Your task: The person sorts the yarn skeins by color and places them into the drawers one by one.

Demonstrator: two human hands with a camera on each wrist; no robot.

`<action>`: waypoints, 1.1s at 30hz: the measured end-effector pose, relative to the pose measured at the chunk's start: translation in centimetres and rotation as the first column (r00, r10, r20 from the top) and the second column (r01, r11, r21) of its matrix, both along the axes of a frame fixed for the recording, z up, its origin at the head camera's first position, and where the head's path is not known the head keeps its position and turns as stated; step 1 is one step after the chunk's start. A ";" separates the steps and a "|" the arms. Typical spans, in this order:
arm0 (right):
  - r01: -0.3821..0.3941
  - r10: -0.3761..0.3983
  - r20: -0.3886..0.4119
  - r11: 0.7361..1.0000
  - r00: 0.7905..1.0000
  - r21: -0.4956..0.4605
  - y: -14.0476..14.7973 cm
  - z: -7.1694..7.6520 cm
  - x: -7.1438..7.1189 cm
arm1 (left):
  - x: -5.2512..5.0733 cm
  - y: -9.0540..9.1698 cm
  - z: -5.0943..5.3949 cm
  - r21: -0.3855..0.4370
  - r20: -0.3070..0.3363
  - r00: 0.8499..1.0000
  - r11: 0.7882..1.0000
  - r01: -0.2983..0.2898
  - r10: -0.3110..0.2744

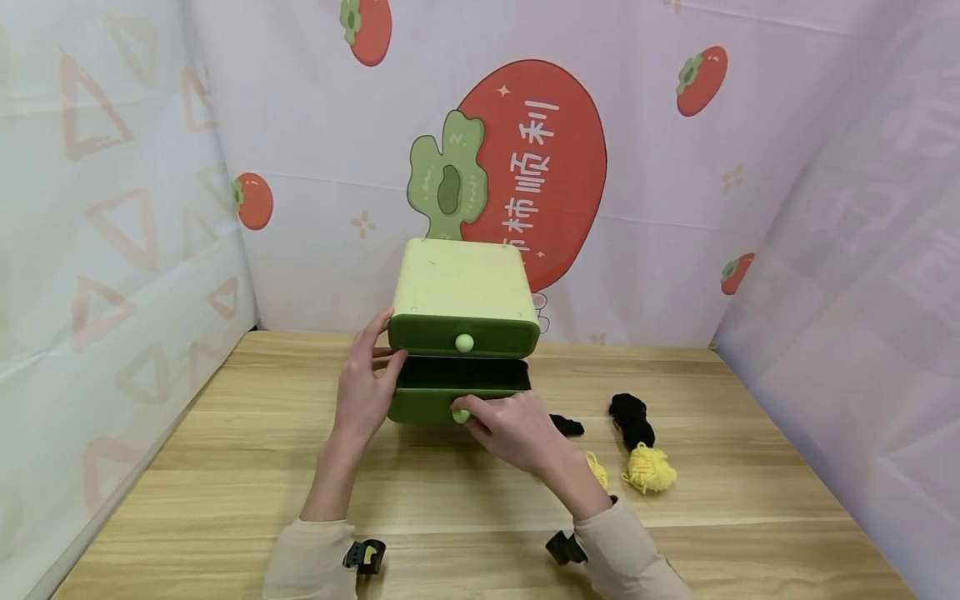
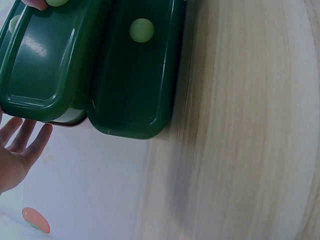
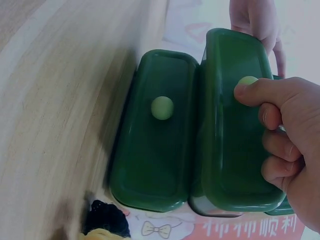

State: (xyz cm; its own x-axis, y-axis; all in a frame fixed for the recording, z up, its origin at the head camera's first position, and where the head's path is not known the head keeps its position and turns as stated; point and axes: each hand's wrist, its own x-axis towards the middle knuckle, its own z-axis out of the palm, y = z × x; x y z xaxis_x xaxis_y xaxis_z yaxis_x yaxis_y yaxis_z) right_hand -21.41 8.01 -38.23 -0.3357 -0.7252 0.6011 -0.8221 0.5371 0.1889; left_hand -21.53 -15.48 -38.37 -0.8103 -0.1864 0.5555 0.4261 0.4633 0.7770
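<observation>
A small cabinet [image 1: 465, 279] with a pale yellow-green top and dark green drawers stands on the table. Its middle drawer [image 1: 427, 406] is pulled out, with a dark interior showing. My right hand [image 1: 517, 425] pinches that drawer's round light-green knob [image 3: 247, 80] between thumb and index finger. My left hand [image 1: 365, 387] rests against the cabinet's left side, fingers fairly straight, thumb near the gap above the pulled-out drawer. The top drawer [image 1: 495, 337] is closed. Below, the bottom drawer [image 3: 152, 145] shows its own knob [image 3: 162, 108] in both wrist views.
To the right on the wooden table [image 1: 750, 500] lie black yarn [image 1: 632, 419] and a yellow yarn bundle [image 1: 649, 468]. More black yarn [image 1: 566, 425] and yellow yarn [image 1: 597, 468] lie partly hidden behind my right arm. Printed cloth [image 1: 315, 108] hangs behind and at both sides.
</observation>
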 end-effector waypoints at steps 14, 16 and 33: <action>-0.036 0.044 0.155 0.998 0.987 -0.055 1.9 3.1 0.2 | 0.0 0.1 -0.2 0.017 0.012 1.000 1.000 0.015 -0.016; -0.033 0.046 0.137 0.995 0.990 -0.092 2.5 3.7 -0.1 | 0.0 0.1 -0.2 0.017 0.018 1.000 1.000 0.017 -0.018; 0.148 -0.073 0.360 0.971 0.930 -0.186 9.0 4.6 -3.0 | -0.1 -0.5 -0.4 0.042 0.012 0.999 0.998 0.043 -0.044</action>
State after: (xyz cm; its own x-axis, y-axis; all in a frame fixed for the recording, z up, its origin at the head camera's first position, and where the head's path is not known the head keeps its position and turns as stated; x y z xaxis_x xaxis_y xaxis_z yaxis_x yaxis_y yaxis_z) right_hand -24.39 17.02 -33.66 -0.6213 -0.5442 0.5637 -0.7489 0.6241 -0.2229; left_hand -21.65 -16.03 -38.72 -0.8251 -0.1739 0.5375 0.4352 0.4112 0.8010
